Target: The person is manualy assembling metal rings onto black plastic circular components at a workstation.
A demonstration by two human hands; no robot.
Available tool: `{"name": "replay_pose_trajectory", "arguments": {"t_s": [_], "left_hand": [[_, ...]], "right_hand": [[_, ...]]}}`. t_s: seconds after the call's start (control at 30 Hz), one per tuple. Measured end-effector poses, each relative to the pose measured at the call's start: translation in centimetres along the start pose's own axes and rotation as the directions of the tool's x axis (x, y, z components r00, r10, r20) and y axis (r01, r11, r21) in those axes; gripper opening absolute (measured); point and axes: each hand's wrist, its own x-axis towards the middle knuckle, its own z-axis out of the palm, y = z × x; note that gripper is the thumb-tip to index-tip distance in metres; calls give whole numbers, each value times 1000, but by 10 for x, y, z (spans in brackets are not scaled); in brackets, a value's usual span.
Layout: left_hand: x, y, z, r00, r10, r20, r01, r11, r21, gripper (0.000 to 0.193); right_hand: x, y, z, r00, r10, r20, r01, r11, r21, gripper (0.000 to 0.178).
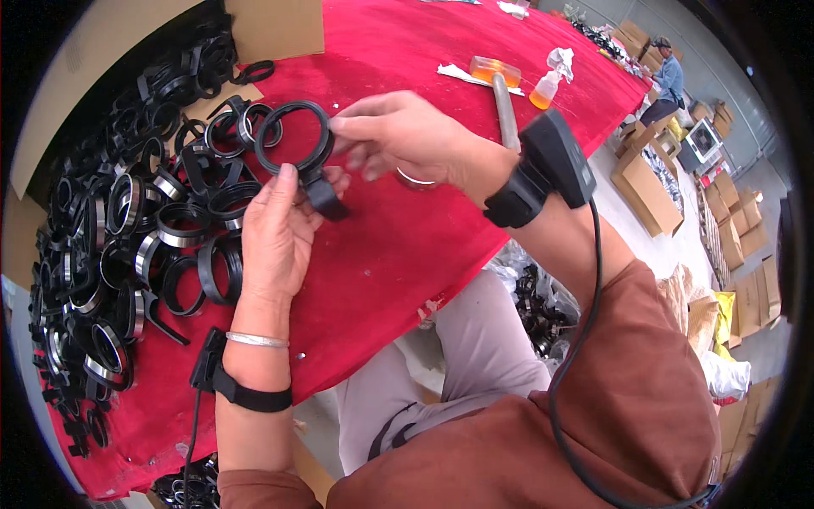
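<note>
A black ring-shaped part (322, 151) with a short curved tab is raised above the red-covered table. My left hand (278, 225) grips it low down, thumb on the front of the rim and fingers behind the tab. At the ring's right edge, my right hand (394, 136) pinches the rim between thumb and fingertips; its lower fingers are slightly blurred. Beneath my right hand a silver metal ring (414, 178) lies on the cloth, partly hidden. Left of my left hand spreads a heap of black rings (182, 225), several with silver metal bands.
The red tablecloth (381, 254) reaches far back. A hammer (502, 102), an orange-liquid container (496, 69) and a bottle (544, 89) stand or lie beyond my right hand. Cardboard (275, 30) borders the heap. A co-worker (667, 81) is far right, near open cartons (636, 182).
</note>
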Motion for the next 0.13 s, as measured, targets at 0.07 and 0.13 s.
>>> {"name": "replay_pose_trajectory", "arguments": {"t_s": [0.07, 0.13], "left_hand": [[2, 4, -7, 1000, -5, 4, 5, 998, -56, 42], [4, 4, -14, 1000, -15, 6, 15, 989, -147, 49]], "right_hand": [[-15, -4, -15, 789, -600, -135, -90, 104, -990, 51], [-34, 1, -35, 861, -422, -285, -368, -129, -921, 64]]}}
